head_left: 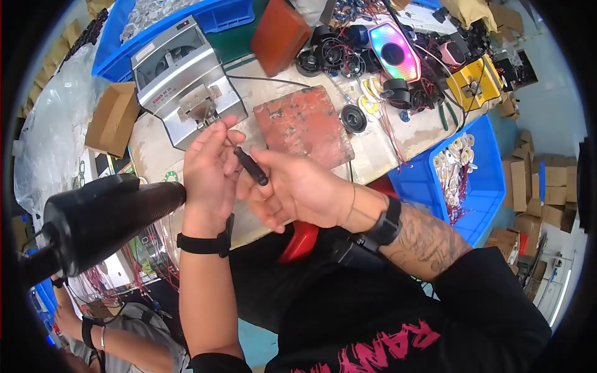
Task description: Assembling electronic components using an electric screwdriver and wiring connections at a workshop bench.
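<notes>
The right hand (292, 186) is closed around a small black tool handle (251, 166), with the thumb and fingers pressed on it. The handle points to about 10 o'clock, toward the left hand (208, 165). The left hand has its fingertips pinched together on something very thin at the top end of the handle; what it is I cannot tell. Both hands are just in front of a silver machine (183, 81), which stands at 11 o'clock from them on the worn table (385, 143). At 1 o'clock, near the hands, lies a red worn mat (305, 124). Farther at 1 o'clock are black round speakers (353, 118) with red wires. At 3 o'clock is a blue bin (491, 180). At 9 o'clock, close to the camera, is a big black tube shape (99, 217)
</notes>
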`<state>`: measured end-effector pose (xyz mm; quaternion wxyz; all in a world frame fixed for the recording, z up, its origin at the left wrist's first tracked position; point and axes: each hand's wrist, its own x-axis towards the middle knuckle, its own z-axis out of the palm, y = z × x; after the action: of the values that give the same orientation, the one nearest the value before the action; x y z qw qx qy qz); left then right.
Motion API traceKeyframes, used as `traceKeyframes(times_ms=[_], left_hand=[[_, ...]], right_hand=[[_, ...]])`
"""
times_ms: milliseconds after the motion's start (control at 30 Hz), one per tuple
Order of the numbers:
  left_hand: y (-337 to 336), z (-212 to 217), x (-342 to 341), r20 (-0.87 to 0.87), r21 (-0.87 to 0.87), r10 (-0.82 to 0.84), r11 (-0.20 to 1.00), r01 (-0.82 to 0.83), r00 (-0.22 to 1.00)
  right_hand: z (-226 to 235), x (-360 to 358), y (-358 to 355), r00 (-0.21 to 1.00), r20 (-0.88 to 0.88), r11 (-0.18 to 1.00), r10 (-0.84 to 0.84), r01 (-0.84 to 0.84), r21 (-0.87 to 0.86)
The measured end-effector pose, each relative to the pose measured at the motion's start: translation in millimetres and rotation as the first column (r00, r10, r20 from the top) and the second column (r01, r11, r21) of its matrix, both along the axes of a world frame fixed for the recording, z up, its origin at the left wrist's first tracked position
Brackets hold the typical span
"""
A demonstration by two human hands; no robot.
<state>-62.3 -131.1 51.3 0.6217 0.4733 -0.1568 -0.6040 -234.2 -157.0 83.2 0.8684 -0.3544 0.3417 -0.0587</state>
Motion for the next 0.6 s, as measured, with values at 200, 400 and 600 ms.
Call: traceKeyframes(times_ms=[200,400,600], left_hand=[[-2,-12,6,-0.056,-0.037,-0.040,0.999,0.038,0.998],[-4,-4,-4,-0.003,0.039,0.049,0.998,-0.049,0.999],[-8,2,-7,0.015,0.050,0.043,0.998,-0.043,0.999]], right_hand=[[-29,8,-3,0.944,0.260,0.860,-0.204,0.046,0.508],[-29,17,-11,0.978,0.180,0.991,-0.102,0.085,0.099],[-4,31,-5,0.895,-0.372,0.070,-0.247,-0.367,-0.928]])
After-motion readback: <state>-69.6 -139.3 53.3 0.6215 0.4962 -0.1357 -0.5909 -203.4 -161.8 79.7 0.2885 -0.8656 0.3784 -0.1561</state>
